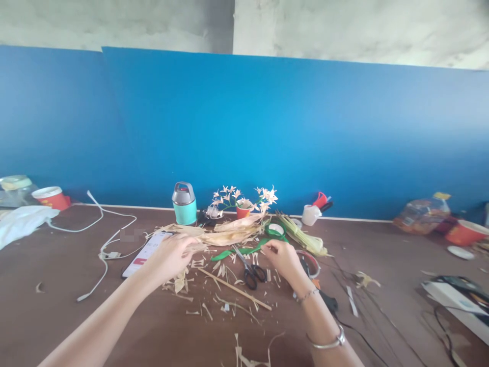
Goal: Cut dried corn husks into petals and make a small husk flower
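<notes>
My left hand point(178, 257) reaches over the near edge of the pale dried corn husks point(233, 235), fingers drawn together at a piece of husk. My right hand point(283, 259) is closed in a pinch beside the right end of a green strip point(237, 252); what its fingertips hold is too small to make out. Between the hands lie black-handled scissors point(250, 270), with a thin wooden stick point(235, 289) in front of them. A roll of green tape point(275, 231) rests just beyond my right hand. Husk scraps are scattered around.
Behind stand a turquoise flask point(184, 204), a red cup point(243, 209) with pale husk flowers point(267, 195), and a white cup point(310, 214). A greenish bundle of stalks point(305, 235) lies right. A phone point(147, 255) and white cable point(103, 250) lie left; a glue gun point(327, 302) lies right.
</notes>
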Motion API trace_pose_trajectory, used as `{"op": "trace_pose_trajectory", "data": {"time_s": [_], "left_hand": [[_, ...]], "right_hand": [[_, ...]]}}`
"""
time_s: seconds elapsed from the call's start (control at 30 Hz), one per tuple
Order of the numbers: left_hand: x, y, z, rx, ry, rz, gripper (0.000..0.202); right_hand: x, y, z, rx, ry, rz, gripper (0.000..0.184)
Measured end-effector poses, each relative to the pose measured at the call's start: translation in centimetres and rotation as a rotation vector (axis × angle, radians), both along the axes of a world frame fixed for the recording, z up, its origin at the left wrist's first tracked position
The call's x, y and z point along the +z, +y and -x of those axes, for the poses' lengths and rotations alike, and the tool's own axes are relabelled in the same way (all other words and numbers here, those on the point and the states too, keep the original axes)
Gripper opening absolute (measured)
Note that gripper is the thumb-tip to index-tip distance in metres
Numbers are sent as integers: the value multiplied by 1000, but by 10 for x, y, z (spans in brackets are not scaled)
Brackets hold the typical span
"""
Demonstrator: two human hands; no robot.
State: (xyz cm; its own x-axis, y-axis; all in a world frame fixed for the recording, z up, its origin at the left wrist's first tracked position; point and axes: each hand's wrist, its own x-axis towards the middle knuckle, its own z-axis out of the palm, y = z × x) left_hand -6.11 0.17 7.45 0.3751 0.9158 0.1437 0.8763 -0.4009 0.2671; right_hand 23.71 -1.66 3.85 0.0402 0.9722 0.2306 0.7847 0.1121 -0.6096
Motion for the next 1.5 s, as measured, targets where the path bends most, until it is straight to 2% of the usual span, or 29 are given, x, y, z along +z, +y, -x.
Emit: {"op": "trace_pose_trajectory", "data": {"time_s": [0.1,0.17,0.27,0.37,0.43,0.5,0.63,0.73,0.83,0.93,1.07,1.17,1.27,1.33,1.5], "left_hand": [[-6,-3,-6,-71,-7,43,35],[-11,-7,-11,-118,17,77,33],[-17,-14,-17,-155,75,157,31],[-18,-18,-23,-170,26,186,29],[-16,-17,-29,-124,-91,179,29],[-14,-16,-36,-62,-271,209,30],[-17,-15,-52,11,-769,474,36],[-28,-18,-64,19,-976,604,41],[-38,-20,-72,93,-1142,614,40],[-41,-21,-76,111,-1142,570,36],[-38,-21,-79,19,-1014,518,29],[-37,-20,-81,-39,-952,471,24],[-34,-21,-84,-32,-871,433,20],[-32,-23,-85,-27,-860,467,18],[-31,-27,-89,-43,-995,597,20]], "right_hand": [[-8,-6,18,123,-10,40,15],[-18,-12,39,182,-106,19,13],[-35,-16,67,137,-226,-24,11],[-45,-15,78,110,-220,-75,16],[-43,-13,76,102,-128,-102,16],[-36,-12,73,117,66,-131,13],[-22,-16,71,164,425,-112,12],[-22,-18,74,194,488,-119,13],[-24,-18,74,208,465,-154,14],[-23,-18,73,203,515,-146,12],[-18,-20,70,256,622,-141,18],[-15,-21,69,304,584,-180,15],[-15,-20,68,309,519,-244,12],[-14,-20,65,321,443,-308,14],[-14,-20,60,345,288,-399,17]]}}
